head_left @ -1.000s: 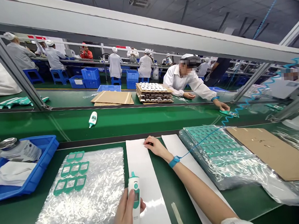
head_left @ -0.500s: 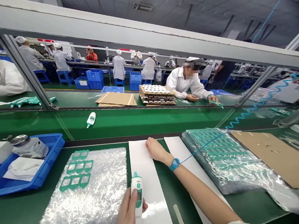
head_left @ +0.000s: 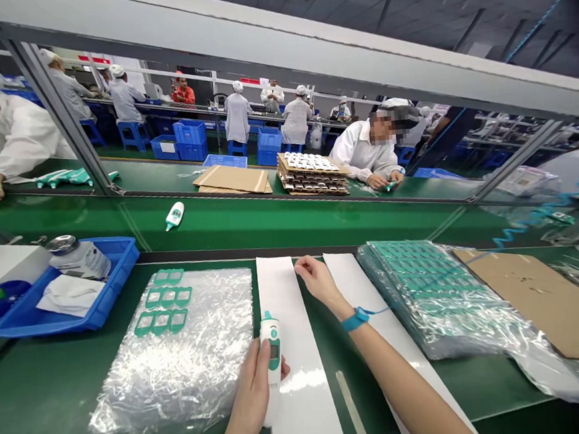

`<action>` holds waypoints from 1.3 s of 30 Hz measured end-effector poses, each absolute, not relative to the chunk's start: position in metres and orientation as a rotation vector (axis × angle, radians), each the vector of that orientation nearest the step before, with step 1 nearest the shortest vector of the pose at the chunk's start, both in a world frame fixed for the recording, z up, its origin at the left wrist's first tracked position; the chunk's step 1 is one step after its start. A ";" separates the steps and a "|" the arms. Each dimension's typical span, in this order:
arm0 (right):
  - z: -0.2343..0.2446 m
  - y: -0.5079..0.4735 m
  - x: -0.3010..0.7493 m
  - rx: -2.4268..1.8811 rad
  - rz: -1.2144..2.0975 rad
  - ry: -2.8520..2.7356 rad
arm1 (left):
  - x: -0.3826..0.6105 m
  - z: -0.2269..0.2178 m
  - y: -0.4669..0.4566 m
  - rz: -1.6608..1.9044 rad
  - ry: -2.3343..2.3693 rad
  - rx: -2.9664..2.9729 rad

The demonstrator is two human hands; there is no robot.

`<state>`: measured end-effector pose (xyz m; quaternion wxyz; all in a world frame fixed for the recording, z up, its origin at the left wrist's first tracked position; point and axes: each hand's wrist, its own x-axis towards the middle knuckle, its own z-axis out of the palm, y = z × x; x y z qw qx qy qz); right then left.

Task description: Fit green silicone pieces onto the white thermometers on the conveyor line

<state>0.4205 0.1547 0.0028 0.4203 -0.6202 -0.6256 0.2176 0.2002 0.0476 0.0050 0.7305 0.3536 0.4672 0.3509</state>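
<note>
My left hand point(head_left: 253, 387) is wrapped around a white and teal ear thermometer point(head_left: 271, 344), held upright with its probe tip pointing away from me and its small screen facing up. The thermometer is over a long white strip point(head_left: 305, 410) lying on the green bench. My right hand point(head_left: 319, 283), wearing a blue wrist strap point(head_left: 356, 319), is at the far right corner of that strip. Its fingers are pinched together; whatever is between them is too small or hidden to make out.
Left of the strip lies clear plastic film point(head_left: 195, 358) with teal frames point(head_left: 162, 320), beside a blue tray point(head_left: 118, 270) holding a bottle. To the right are a second white strip point(head_left: 347, 272), bagged teal parts point(head_left: 419, 273) and cardboard point(head_left: 541, 297). Another thermometer point(head_left: 174, 216) lies beyond; co-workers sit opposite.
My right hand has shifted from over the white strip to its right edge, fingers now curled together. The thermometer stays in my left hand. The view has tilted slightly, and the opposite co-worker's hands have come together.
</note>
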 end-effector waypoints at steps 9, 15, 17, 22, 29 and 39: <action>0.067 0.054 0.334 -1.238 1.260 -1.411 | 0.184 0.036 0.037 0.797 0.886 0.500; 0.068 0.045 0.316 -1.263 1.305 -1.404 | 0.179 0.035 0.032 0.849 0.859 0.427; 0.066 0.045 0.313 -1.241 1.365 -1.362 | 0.178 0.034 0.031 0.859 0.861 0.396; 0.066 0.043 0.308 -1.237 1.371 -1.327 | 0.177 0.036 0.030 0.881 0.828 0.333; 0.063 0.039 0.307 -1.254 1.373 -1.289 | 0.177 0.040 0.029 0.897 0.835 0.323; 0.061 0.039 0.307 -1.247 1.366 -1.325 | 0.177 0.036 0.029 0.900 0.834 0.382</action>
